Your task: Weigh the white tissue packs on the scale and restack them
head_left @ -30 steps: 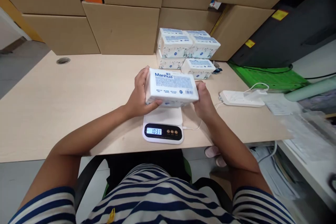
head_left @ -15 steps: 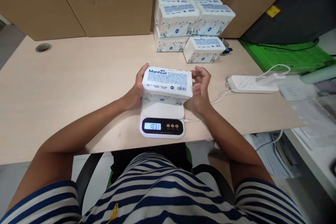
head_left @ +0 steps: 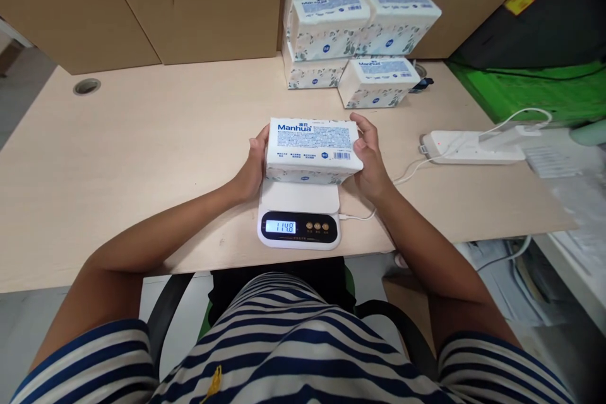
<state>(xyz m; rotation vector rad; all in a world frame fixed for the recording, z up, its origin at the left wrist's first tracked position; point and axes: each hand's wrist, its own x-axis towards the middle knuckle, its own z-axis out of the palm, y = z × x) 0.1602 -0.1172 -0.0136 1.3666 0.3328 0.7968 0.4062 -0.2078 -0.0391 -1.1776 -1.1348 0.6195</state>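
A white tissue pack printed "Manhua" in blue sits on the rear part of a white digital scale. The lit display reads about 114.8. Against the pack's left end presses my left hand, thumb upward, its other fingers partly hidden. My right hand grips the opposite end, with its thumb at the near corner and fingers along the side. Whether the pack's full weight rests on the scale I cannot tell.
Several more tissue packs are stacked at the back, with a single pack before them. A white power strip lies to the right, cables trailing from it. Cardboard boxes line the table's rear edge.
My right hand has closed in from loosely spread fingers to a grip on the pack's end. The display went from about 103.1 to 114.8. The whole view has shifted slightly.
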